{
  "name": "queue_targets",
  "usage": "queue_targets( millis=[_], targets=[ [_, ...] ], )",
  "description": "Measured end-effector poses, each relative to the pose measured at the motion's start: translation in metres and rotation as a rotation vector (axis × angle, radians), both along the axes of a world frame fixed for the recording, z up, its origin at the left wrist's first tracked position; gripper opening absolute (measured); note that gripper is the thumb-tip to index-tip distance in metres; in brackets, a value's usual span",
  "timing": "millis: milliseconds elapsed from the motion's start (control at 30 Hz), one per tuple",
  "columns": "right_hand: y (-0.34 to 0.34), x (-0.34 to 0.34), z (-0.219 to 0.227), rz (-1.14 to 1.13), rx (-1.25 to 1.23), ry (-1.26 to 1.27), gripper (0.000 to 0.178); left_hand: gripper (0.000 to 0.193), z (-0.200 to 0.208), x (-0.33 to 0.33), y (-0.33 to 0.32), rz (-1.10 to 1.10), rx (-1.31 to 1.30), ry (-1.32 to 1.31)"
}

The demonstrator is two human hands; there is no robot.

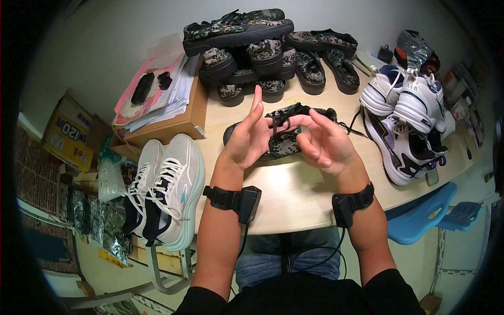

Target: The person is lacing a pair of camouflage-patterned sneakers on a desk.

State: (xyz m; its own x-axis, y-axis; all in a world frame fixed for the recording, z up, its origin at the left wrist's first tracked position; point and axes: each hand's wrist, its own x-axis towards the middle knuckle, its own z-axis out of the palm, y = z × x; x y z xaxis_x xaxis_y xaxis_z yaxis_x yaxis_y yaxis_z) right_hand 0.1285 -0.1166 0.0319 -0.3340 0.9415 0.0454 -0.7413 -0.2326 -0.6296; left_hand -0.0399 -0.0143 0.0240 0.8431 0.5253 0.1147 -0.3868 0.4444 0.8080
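"Just under the tabletop's [283, 210] near edge, what shows?"

"The person's blue jeans [260, 262], and to the right a blue plastic chair [425, 218]. Over that edge reach both forearms, each wearing a black wrist strap with a box-shaped device [344, 210]."

"And the hands?"

"The left hand [247, 137] has one finger raised and others turned toward the dark laces [274, 134]. The right hand [328, 144] stretches a finger to the laces, with others curled. Whether either hand's fingers grip a lace cannot be told."

"Where is the shoe they are at?"

"That camouflage shoe [286, 144] lies sideways on the tabletop, just behind and between the hands, midway between the left and right edges."

"What sits to the sides?"

"Pale grey sneakers [170, 181] at the near left corner; white sneakers [401, 118] piled by the right edge, some resting on others."

"Farther back?"

"A brown cardboard box [173, 126] toward the left edge, bearing papers [170, 100] and two small black objects [143, 88]. Along the far edge, more camouflage shoes [239, 34] are stacked, with others lying beside them."
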Motion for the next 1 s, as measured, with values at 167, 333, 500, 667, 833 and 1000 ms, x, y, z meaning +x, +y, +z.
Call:
queue_targets(
  millis=[167, 333, 500, 667, 833, 1000],
  targets=[
    [-0.005, 0.015, 0.006, -0.057, 0.138, 0.164, 0.054, 0.088, 0.000, 0.001, 0.001, 0.020, 0.041, -0.004],
    [-0.011, 0.038, 0.013, -0.176, 0.222, 0.228, 0.060, 0.087, 0.002, 0.003, 0.001, 0.026, 0.035, -0.011],
    [-0.016, 0.056, 0.013, -0.310, 0.263, 0.300, 0.057, 0.086, 0.001, 0.002, 0.002, 0.028, 0.017, 0.001],
    [-0.018, 0.064, 0.011, -0.405, 0.278, 0.370, 0.047, 0.082, 0.001, 0.001, 0.003, -0.018, -0.027, -0.044],
    [-0.014, 0.063, 0.006, -0.543, 0.261, 0.401, 0.031, 0.081, 0.002, 0.001, 0.002, -0.011, -0.033, -0.033],
    [-0.008, 0.057, 0.002, -0.669, 0.356, 0.512, 0.017, 0.082, 0.003, 0.000, 0.003, -0.021, -0.035, -0.050]
  ],
)
